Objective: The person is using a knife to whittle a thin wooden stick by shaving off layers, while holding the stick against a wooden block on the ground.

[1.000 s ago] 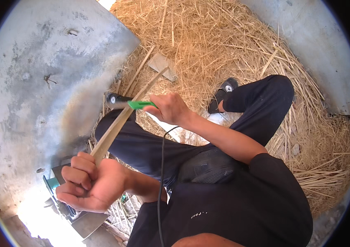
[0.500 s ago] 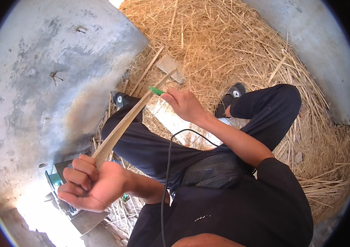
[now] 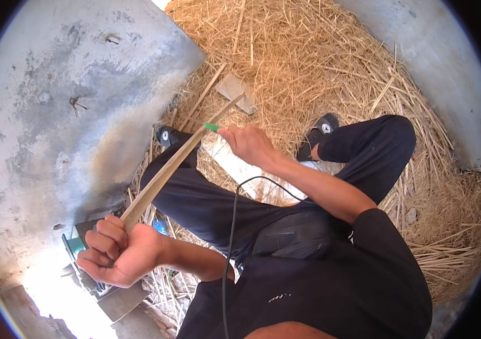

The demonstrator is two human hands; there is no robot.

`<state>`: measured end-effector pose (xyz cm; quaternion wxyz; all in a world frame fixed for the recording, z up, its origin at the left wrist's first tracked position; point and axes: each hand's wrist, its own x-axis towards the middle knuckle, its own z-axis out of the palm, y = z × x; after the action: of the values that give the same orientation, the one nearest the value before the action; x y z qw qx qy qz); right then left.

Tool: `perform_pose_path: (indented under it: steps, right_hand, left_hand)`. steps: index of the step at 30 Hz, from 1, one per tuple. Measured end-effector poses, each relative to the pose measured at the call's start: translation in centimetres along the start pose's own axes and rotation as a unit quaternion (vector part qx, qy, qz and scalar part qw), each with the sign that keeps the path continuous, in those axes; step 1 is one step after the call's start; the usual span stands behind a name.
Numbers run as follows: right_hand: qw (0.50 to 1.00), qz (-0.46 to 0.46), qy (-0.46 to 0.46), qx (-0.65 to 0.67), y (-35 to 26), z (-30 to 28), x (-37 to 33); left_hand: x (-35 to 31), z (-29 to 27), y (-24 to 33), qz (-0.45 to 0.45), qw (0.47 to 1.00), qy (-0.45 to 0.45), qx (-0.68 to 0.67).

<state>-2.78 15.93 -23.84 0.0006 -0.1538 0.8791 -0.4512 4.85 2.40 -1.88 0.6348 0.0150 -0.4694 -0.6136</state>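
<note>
A long pale strip of split bamboo or wood (image 3: pixel 167 175) slants from lower left up across my left thigh. My left hand (image 3: pixel 120 251) is closed round its lower end, palm turned up and fingers curled. Near the strip's far part, my right hand (image 3: pixel 249 146) is closed on a small green-ended tool (image 3: pixel 211 126), its thumb stretched toward the strip. The green end touches or crosses the strip; a blade, if there is one, cannot be made out. The strip's tip lies over a flat greyish piece (image 3: pixel 232 89) on the straw.
Shavings and straw (image 3: pixel 286 62) cover the floor. A worn grey wall (image 3: pixel 82 73) stands at left, another pale wall (image 3: pixel 427 51) at right. A black cable (image 3: pixel 232 226) loops over my lap. My shoes (image 3: pixel 322 127) rest among the straw, and thin strips (image 3: pixel 438 257) lie at right.
My left hand has shifted slightly down and left with the strip's lower end. My right hand and the green-ended tool have moved a little, staying by the strip. A blue scrap now shows beside my left wrist.
</note>
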Motion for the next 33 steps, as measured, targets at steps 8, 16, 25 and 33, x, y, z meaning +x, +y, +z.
perform_pose_path:
  steps: [8, 16, 25, 33]
  right_hand:
    - [0.995, -0.047, 0.076, -0.037, 0.8, 0.1, 0.4]
    - [0.998, 0.001, -0.002, -0.068, 4.0, 0.8, -0.6]
    - [0.990, -0.099, 0.083, 0.051, -1.3, -1.7, -0.2]
    - [0.999, 0.047, 0.018, 0.016, 2.3, 1.8, 0.6]
  left_hand:
    - [-1.4, -0.6, 1.2, -0.002, 0.991, -0.132, -0.027]
    - [-2.5, 0.0, 1.5, 0.003, 0.981, -0.177, -0.077]
    - [-2.4, -0.5, 1.7, -0.003, 0.989, -0.137, -0.050]
    - [-1.2, -0.4, 1.1, -0.012, 0.998, -0.066, -0.001]
